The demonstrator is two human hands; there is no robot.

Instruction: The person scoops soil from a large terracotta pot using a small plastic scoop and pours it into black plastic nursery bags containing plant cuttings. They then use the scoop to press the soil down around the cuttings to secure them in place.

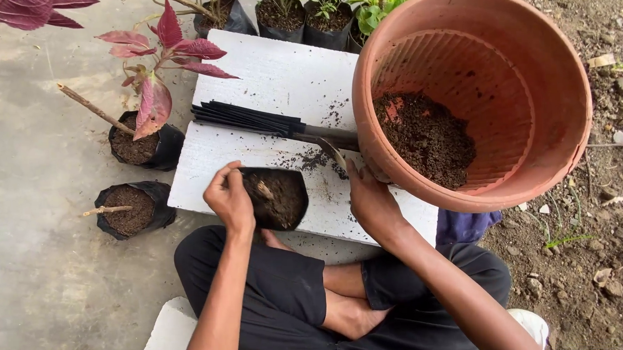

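My left hand (pixel 228 197) grips the rim of a small black grow bag (pixel 279 200) partly filled with soil, resting on a white foam board (pixel 267 80). A small cutting stub sticks out of that soil. My right hand (pixel 371 200) holds the lower edge of a large terracotta pot (pixel 529 71), which is tilted toward me with dark soil (pixel 424 136) lying in its lower side. A stack of flat black bags (pixel 244 119) and a trowel blade (pixel 328 148) lie on the board between the hands.
Two black bags of soil with stick cuttings (pixel 130 210) (pixel 141 145) stand on the concrete at left, one with red leaves. More potted seedlings (pixel 299 17) line the board's far edge. Bare earth with stones lies to the right. My crossed legs sit below.
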